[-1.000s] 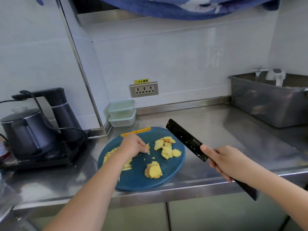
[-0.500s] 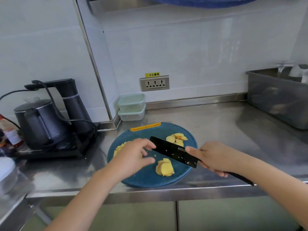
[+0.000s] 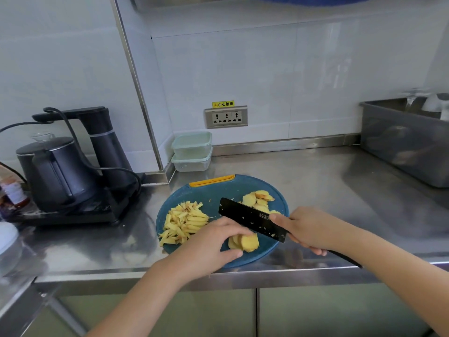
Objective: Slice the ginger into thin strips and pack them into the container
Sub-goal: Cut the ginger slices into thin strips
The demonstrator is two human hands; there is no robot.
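steadying a short stack of ginger slices point(image 3: 244, 242) at the near rim of the cutting board point(image 3: 218, 188), with the left hand point(image 3: 209, 246) curled over it, fingertips bent down on top and thumb stretched along the near side. gripping the knife point(image 3: 252, 218) in the right hand point(image 3: 308, 229), fingers wrapped round the handle and forefinger laid straight on the flat of the blade, edge slanted right over the stack and close against the left knuckles; cannot tell whether already biting into the ginger. main hazard, as judged from here: nicking the left fingertips, with very little slice showing past them and hardly any room for the blade. also a fair chance of the stack fanning out or sliding under the first push, being loose rounds leaning on one another, and so yielding fat, uneven pieces rather than thin strips. further risk from working so close to the front edge of the counter point(image 3: 315, 190): knocking pieces over the lip with a hard chop or a sideways sweep. just left of the stack, a heap of cut strips point(image 3: 184, 221), near enough to be scattered by the left wrist. behind the blade, more uncut slices point(image 3: 258, 199) waiting. well back against the wall, two stacked containers point(image 3: 192, 152), seemingly lidded, with nothing visibly packed yet.
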